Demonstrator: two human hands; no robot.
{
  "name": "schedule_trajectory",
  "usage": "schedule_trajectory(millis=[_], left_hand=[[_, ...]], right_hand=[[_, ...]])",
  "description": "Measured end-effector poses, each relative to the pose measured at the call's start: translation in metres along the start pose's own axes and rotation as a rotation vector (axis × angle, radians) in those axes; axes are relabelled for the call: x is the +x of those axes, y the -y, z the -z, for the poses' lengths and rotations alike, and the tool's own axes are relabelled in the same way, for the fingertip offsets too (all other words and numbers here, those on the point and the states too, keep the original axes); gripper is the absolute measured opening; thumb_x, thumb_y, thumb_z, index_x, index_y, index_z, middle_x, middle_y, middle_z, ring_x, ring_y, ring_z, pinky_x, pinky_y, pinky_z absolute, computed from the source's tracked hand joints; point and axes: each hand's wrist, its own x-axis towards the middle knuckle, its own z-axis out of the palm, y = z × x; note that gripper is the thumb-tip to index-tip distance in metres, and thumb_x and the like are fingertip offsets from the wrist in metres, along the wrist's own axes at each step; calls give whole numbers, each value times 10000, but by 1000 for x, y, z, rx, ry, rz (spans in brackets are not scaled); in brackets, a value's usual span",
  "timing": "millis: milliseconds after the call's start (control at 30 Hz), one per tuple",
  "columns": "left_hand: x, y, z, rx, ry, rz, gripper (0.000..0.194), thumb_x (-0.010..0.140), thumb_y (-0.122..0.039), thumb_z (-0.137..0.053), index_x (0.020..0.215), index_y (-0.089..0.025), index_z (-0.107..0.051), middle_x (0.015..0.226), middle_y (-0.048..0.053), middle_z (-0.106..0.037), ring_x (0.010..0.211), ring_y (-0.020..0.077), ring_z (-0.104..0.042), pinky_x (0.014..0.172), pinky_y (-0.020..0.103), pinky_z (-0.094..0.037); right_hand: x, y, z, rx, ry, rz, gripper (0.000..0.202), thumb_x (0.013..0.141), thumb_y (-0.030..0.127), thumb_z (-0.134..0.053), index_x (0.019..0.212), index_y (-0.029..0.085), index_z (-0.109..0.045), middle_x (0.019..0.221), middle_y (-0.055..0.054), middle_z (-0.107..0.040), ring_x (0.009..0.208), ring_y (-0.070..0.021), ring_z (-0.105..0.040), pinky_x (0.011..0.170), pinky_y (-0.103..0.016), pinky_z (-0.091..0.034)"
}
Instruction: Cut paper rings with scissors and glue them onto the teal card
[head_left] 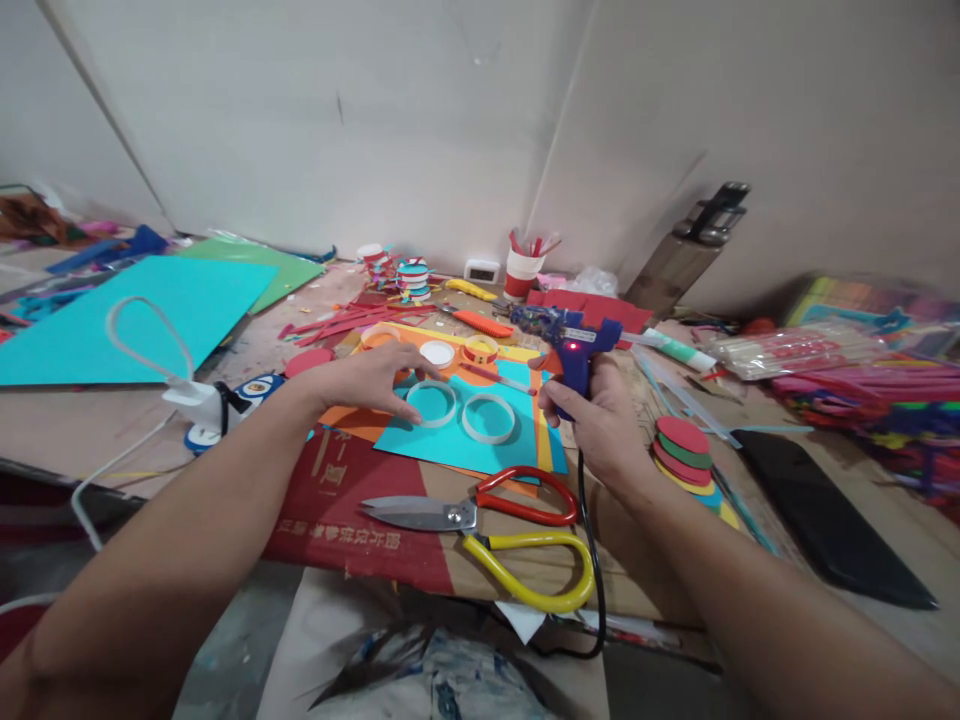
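Note:
My right hand (600, 410) is wrapped round the handle of a blue glue gun (576, 350) with a lit red light, its nozzle pointing left. My left hand (379, 380) has its fingers apart, beside a white ring (430, 403) that lies on blue paper (397, 440). Whether its fingertips touch the ring I cannot tell. Another white ring (488, 418) lies to the right on the same paper. Behind them are a white disc (436, 354), an orange ring (480, 350) and a thin pencil-like stick (499, 378).
Large scissors (457, 515) with red and yellow handles lie near the front edge. A black phone (832, 520) and stacked coloured discs (682, 450) are at the right. A paper cup (523, 272) stands behind. A white plug (199, 405) with cables is at the left.

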Motion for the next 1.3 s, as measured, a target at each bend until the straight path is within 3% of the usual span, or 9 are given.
schedule_trajectory(millis=[267,400,533,733,1000,1300], left_hand=[[3,-1,-3,14,-74,30,578,741,-557,-661,1220,-234,-630,1197,73,-609,1089,224,-548,920,294,-419],[6,-1,-5,21,-124,91,414,814,-471,-597,1105,-190,-686,1009,61,-672,897,173,-598,781,256,-429],[7,-5,-6,62,-120,213,349,789,-475,-604,936,-178,-714,763,26,-676,676,143,-577,604,239,-376],[8,-12,-9,132,-192,214,284,802,-429,-569,792,-179,-703,737,42,-694,671,151,-591,592,244,-363],[4,-19,3,41,-293,298,306,789,-439,-588,748,-151,-686,749,56,-704,646,140,-588,578,236,-378],[10,-13,-8,81,-245,278,220,759,-356,-596,766,-164,-705,728,33,-709,663,139,-607,593,235,-396]], right_hand=[[1,1,0,-18,-8,-6,306,738,239,-663,954,228,-447,642,68,-587,523,-106,-537,442,-236,-418],[1,1,0,-14,-7,-7,312,739,241,-664,963,225,-447,634,69,-589,509,-102,-528,441,-233,-410],[0,0,0,-16,-8,-9,311,741,260,-678,956,223,-457,638,67,-586,509,-102,-527,442,-234,-406],[0,0,-1,-21,7,-27,311,743,283,-679,954,224,-459,633,62,-592,508,-107,-526,451,-245,-411],[0,-1,-1,-1,7,-24,326,732,279,-683,967,229,-462,671,66,-598,527,-107,-545,449,-241,-424],[1,-3,0,-17,9,-41,331,734,296,-694,969,228,-472,654,61,-592,533,-115,-547,453,-244,-425]])
